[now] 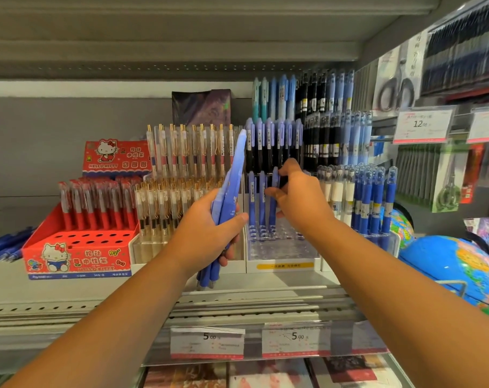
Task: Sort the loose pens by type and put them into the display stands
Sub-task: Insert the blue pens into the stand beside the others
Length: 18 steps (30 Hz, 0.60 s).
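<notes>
While the left hand (209, 231) grips a bundle (233, 175) of blue pens, fingers and thumb curled round the barrels with the tips pointing down, the right hand (299, 197) pinches the upper part of one pen (272, 215) between curled fingers and thumb. That pen stands upright with its tip at the holes of the clear stand (288, 247), just beside two like pens (256, 203) already seated in the back row. Whether its tip has fully gone into a hole I cannot tell, as the hand and the clear plastic blur that spot. The step in hand looks to be filling this stand with blue pens, one at a time, and it seems early: most holes in front are bare. The next move likely calls for letting go once the pen sits straight, then drawing a single pen from the bundle without loosening the others, and aiming its tip at the neighbouring hole. More loose pens (2, 245) lie at the far left of the shelf (70, 292), beside a red stand (78, 247), so sorting is far from done.
</notes>
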Each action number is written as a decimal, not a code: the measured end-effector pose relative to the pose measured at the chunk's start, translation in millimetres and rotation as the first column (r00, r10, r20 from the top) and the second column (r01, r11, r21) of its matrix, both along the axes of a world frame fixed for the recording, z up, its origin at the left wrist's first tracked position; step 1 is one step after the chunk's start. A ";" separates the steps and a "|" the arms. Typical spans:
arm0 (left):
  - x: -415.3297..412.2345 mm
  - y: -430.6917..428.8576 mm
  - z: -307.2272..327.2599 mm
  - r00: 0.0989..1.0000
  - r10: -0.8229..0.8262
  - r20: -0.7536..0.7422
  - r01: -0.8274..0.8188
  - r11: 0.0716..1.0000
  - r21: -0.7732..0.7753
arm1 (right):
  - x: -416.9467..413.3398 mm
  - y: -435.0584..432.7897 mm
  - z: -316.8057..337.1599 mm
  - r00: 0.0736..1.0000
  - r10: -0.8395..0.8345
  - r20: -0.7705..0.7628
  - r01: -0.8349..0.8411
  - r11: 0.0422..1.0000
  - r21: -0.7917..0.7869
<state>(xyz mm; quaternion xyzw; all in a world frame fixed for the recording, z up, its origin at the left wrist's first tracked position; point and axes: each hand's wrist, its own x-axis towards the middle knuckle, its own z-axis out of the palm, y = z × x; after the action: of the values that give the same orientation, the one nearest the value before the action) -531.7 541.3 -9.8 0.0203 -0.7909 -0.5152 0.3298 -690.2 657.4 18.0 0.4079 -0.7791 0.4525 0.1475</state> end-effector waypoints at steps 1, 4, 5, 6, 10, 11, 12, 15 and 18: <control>-0.1 -0.4 -0.1 1.000 0.000 0.000 0.000 1.000 -0.003 | 0.0 -0.3 -0.6 1.000 -0.004 -0.011 0.004 1.000 0.027; 0.1 -1.4 -0.6 1.000 -0.001 -0.001 0.001 1.000 -0.007 | 1.4 0.5 -2.1 0.999 -0.007 0.039 0.003 0.997 0.079; 0.0 -1.6 -0.8 1.000 -0.002 -0.002 0.002 1.000 -0.007 | 3.2 1.4 -2.4 1.000 -0.020 0.023 0.018 0.996 0.087; 0.0 -1.8 -0.9 1.000 -0.002 -0.002 0.002 1.000 -0.006 | 6.3 2.4 -2.4 0.998 -0.053 -0.029 0.056 0.994 0.099; -0.4 -1.8 -0.7 1.000 0.000 0.014 0.000 1.000 0.008 | 22.8 7.8 1.8 0.973 -0.135 -0.187 0.124 0.990 -0.074; -0.9 -1.8 -0.7 1.000 0.002 0.019 -0.002 1.000 0.009 | 28.4 8.7 5.0 0.991 -0.058 -0.124 0.037 0.986 -0.165; -1.3 -1.8 -0.4 1.000 0.005 0.023 -0.005 1.000 0.008 | 34.9 9.4 8.8 0.997 0.070 -0.026 -0.074 0.966 -0.248; -1.4 -1.8 -0.1 1.000 -0.003 0.024 0.003 1.000 0.005 | 53.8 11.0 16.7 0.843 0.486 0.231 -0.348 0.820 -0.454; -1.5 -1.1 0.3 0.999 -0.026 0.018 0.026 1.000 -0.002 | 61.0 11.4 17.4 0.774 0.587 0.238 -0.411 0.751 -0.517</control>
<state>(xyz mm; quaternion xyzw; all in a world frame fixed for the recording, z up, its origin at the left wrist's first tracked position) -533.2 540.2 -9.5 0.0144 -0.7947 -0.5182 0.3158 -629.2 668.8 35.4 0.4635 -0.5294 0.7087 -0.0506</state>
